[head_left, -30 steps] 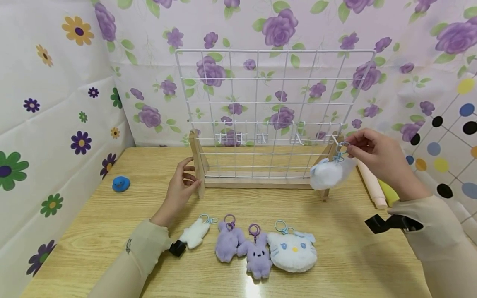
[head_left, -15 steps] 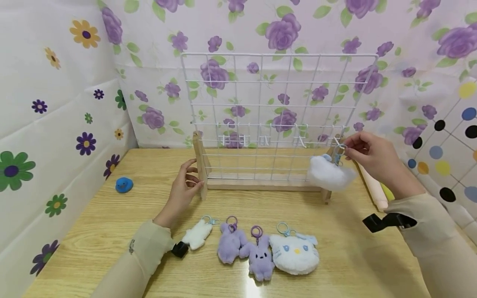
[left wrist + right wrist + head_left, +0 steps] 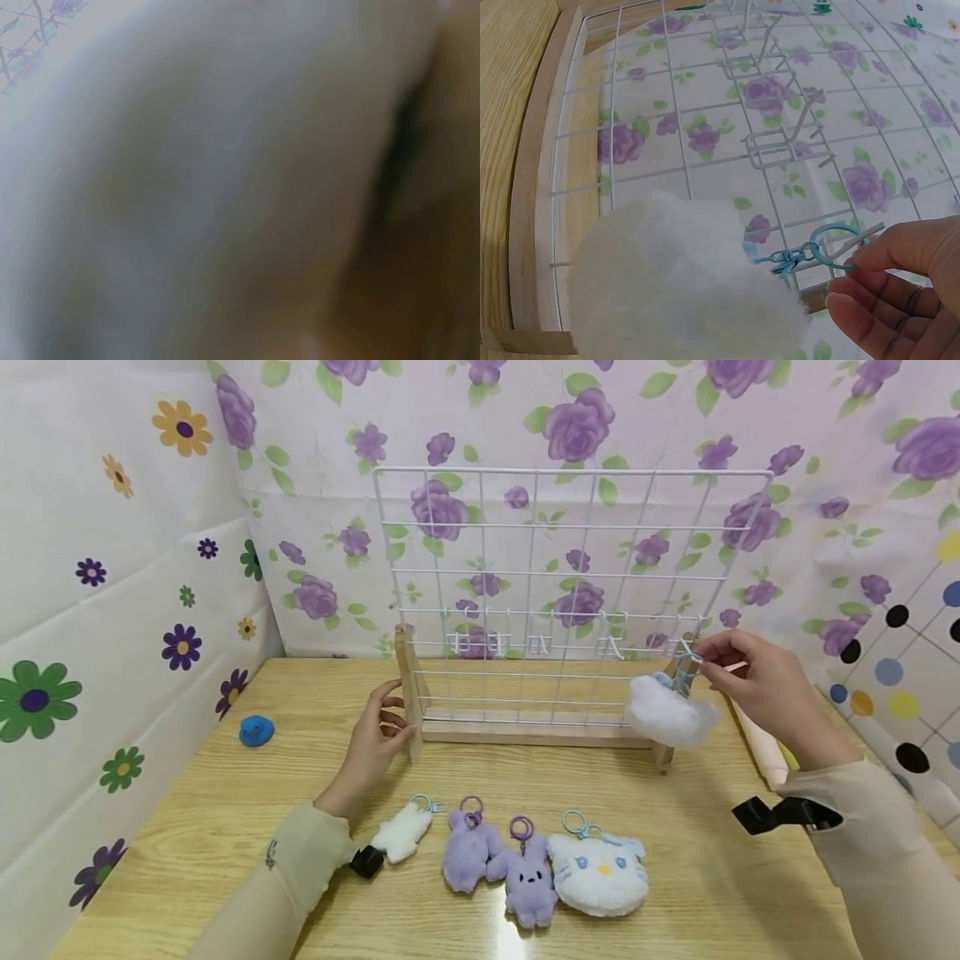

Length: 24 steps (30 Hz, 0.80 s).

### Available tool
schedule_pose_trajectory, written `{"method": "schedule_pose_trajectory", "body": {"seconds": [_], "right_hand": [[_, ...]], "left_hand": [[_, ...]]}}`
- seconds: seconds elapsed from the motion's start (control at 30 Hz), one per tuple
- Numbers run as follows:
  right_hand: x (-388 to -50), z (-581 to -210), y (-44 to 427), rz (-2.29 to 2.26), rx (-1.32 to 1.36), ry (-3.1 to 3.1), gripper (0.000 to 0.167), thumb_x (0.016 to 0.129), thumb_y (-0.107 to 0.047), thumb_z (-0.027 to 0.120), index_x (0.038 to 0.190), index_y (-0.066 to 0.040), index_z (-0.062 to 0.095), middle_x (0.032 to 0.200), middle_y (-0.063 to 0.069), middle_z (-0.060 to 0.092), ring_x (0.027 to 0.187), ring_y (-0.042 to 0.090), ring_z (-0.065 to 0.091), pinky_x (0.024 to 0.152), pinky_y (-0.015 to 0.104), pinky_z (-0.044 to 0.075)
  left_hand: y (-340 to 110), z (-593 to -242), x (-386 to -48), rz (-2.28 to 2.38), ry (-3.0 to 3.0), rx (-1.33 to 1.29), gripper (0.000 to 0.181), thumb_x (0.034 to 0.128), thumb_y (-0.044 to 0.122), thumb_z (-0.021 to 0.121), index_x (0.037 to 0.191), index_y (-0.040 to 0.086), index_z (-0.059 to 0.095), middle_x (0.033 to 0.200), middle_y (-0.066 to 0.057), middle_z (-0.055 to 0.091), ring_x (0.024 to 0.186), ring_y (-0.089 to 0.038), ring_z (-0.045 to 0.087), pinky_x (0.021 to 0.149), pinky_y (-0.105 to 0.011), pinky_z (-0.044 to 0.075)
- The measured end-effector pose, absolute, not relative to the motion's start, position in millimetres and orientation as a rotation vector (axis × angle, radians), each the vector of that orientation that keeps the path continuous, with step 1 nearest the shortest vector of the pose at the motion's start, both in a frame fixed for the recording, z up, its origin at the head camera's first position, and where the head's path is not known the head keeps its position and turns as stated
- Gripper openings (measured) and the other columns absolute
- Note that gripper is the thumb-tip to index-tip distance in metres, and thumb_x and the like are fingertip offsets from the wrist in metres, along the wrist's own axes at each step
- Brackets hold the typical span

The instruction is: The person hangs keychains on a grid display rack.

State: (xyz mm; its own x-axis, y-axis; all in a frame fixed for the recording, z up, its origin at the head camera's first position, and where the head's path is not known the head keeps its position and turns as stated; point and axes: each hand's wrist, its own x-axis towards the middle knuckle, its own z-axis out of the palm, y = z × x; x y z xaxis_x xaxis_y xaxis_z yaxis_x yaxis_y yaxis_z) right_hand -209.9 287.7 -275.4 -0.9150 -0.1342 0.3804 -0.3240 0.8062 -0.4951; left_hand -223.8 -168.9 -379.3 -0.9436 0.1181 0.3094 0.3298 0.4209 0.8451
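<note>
At the rack's right end, my right hand [image 3: 757,681] pinches the blue ring [image 3: 832,245] of a white plush keychain [image 3: 670,714]. In the right wrist view a white hook [image 3: 870,231] passes through that ring, and the plush [image 3: 675,285] hangs beside the wire grid. My left hand [image 3: 372,735] grips the wooden left post [image 3: 408,693] of the white grid rack [image 3: 555,575], thumb in front. The left wrist view is mostly a blurred pale surface.
On the table lie a small white plush [image 3: 402,832], two purple plushes [image 3: 468,853] [image 3: 531,883] and a white cat-face plush [image 3: 602,877]. A blue duck [image 3: 257,730] stands at left, a pale roll [image 3: 757,739] at right. More hooks [image 3: 540,644] hang on the grid.
The blue ring has moved from in front of the hook onto it, with my right hand still pinching it. The head view has shifted slightly; my left hand stays on the post.
</note>
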Motion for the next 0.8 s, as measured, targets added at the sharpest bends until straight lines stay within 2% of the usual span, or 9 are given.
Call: {"method": "schedule_pose_trajectory", "body": {"seconds": [0.27,0.37,0.5,0.63,0.8], "right_hand": [[-207.6,-273.1,285.5,0.785,0.407,-2.58,0.017,0.093,-0.007,0.061,0.109,-0.001,0.063,0.097,0.014,0.064,0.073,-0.018,0.045,0.063,0.002,0.039],[-204.5,-269.3,284.9,0.812,0.405,-2.541,0.017,0.093,-0.007,0.062,0.109,-0.002,0.064,0.091,-0.008,0.064,0.07,-0.016,0.049,0.062,0.002,0.041],[-198.4,-265.2,286.4,0.855,0.369,-2.521,0.019,0.093,-0.012,0.063,0.11,-0.004,0.065,0.085,-0.035,0.053,0.068,-0.013,0.053,0.063,0.002,0.042],[-190.9,-264.6,287.4,0.879,0.352,-2.497,0.018,0.093,-0.013,0.063,0.109,-0.005,0.065,0.085,-0.036,0.052,0.069,-0.012,0.054,0.063,0.003,0.041],[-181.9,-266.4,286.6,0.873,0.391,-2.448,0.016,0.09,-0.007,0.066,0.106,-0.003,0.066,0.086,-0.035,0.053,0.071,-0.014,0.052,0.063,0.003,0.041]], "left_hand": [[-171.2,-389.2,-230.9,-1.526,-2.473,-0.398,0.066,0.0908,-0.004,0.06,0.147,0.005,0.027,0.125,-0.027,0.049,0.096,-0.036,0.057,0.079,-0.029,0.049],[-175.2,-400.3,-238.9,-1.52,-2.463,-0.402,0.067,0.0911,-0.001,0.061,0.148,0.009,0.027,0.126,-0.024,0.049,0.096,-0.033,0.057,0.079,-0.027,0.048],[-179.1,-410.0,-246.1,-1.517,-2.449,-0.41,0.068,0.091,0.003,0.063,0.148,0.014,0.028,0.125,-0.02,0.05,0.095,-0.029,0.057,0.078,-0.024,0.048],[-180.2,-411.5,-246.9,-1.524,-2.429,-0.419,0.067,0.0902,0.003,0.064,0.147,0.016,0.03,0.124,-0.018,0.051,0.093,-0.027,0.057,0.077,-0.023,0.048],[-179.9,-412.2,-246.2,-1.531,-2.433,-0.416,0.068,0.0899,0.001,0.064,0.147,0.016,0.031,0.123,-0.019,0.051,0.092,-0.027,0.057,0.077,-0.023,0.049]]}}
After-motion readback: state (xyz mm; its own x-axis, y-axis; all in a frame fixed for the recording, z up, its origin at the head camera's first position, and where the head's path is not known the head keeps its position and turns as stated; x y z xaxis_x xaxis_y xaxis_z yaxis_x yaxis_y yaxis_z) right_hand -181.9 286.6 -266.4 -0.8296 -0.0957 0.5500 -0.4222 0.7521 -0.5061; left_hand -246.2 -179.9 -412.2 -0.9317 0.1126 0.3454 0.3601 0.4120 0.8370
